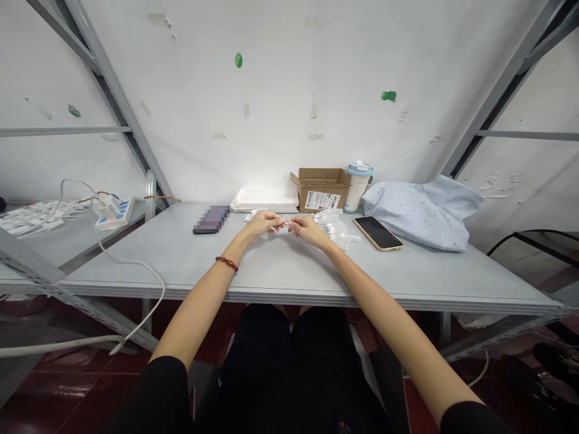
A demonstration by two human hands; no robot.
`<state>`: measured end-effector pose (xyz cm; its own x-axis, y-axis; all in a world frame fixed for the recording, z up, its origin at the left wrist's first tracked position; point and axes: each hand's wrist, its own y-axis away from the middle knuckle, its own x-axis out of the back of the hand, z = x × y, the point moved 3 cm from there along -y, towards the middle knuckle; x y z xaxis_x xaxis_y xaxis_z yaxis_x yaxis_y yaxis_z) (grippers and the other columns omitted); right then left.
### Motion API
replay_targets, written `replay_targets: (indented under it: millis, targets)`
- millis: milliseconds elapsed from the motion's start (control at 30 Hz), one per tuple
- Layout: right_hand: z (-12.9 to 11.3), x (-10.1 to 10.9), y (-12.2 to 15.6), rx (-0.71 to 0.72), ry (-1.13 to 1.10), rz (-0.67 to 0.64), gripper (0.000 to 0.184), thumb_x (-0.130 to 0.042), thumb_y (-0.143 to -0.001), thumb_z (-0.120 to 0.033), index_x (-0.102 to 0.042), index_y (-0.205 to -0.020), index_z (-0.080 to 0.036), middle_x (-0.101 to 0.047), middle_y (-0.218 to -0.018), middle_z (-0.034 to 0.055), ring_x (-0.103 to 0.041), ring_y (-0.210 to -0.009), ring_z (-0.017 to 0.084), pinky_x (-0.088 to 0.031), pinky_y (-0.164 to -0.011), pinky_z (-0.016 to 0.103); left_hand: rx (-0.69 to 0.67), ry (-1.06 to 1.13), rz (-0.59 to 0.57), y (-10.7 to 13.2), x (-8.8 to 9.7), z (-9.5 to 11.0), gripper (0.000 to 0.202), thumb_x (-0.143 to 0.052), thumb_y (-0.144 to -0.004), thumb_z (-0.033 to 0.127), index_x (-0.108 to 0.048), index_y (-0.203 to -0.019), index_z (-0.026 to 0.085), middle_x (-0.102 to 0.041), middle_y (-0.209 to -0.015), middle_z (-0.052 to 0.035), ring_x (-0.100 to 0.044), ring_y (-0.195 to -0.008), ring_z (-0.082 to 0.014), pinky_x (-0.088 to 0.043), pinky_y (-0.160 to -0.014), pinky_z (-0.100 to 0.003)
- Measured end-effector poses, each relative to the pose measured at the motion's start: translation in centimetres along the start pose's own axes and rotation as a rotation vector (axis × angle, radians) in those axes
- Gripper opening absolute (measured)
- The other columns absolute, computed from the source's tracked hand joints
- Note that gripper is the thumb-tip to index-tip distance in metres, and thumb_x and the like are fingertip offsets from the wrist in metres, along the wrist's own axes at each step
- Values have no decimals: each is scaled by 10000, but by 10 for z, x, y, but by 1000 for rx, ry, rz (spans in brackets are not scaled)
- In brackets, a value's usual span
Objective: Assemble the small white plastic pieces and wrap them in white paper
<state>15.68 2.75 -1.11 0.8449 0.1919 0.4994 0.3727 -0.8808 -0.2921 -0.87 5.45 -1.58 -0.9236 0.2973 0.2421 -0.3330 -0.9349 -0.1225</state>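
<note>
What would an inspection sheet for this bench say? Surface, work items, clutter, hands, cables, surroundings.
Surface: grey table, flat; no spills seen.
Work items: small pale piece at the fingertips, too small to identify; white pieces piled beside the right hand.
Clutter: phone, bundled cloth, lidded cup, open cardboard box, white stack; purple object at left, pixelated.
Hands: left hand and right hand meet, pinching the small pale piece.
Cables: white cable droops over the front edge at left; power strip beyond.
Surroundings: white wall with tape scraps, metal frames both sides, red floor.
</note>
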Motion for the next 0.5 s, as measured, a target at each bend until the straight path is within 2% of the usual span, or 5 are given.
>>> replay_targets:
  millis: [200,500]
  targets:
    - [-1,0,3,4,3,-5,252,-461,-843,-304,-566,-665,-160,-517,-530,-33,-451,-515,92,-370,-575,234,-5,-11,16,1,-2,1,468,-821,-520,546,-670,-670,130,-659,-703,-64,-554,-626,-131,-431,-582,-277]
    - [-2,2,3,-5,17,-2,256,-458,-843,-303,-575,-667,-158,-512,-522,-33,-453,-509,94,-364,-576,235,-14,-12,19,1,-3,1,471,-820,-516,557,-679,-664,133,-667,-699,-70,-559,-633,-136,-436,-579,-271]
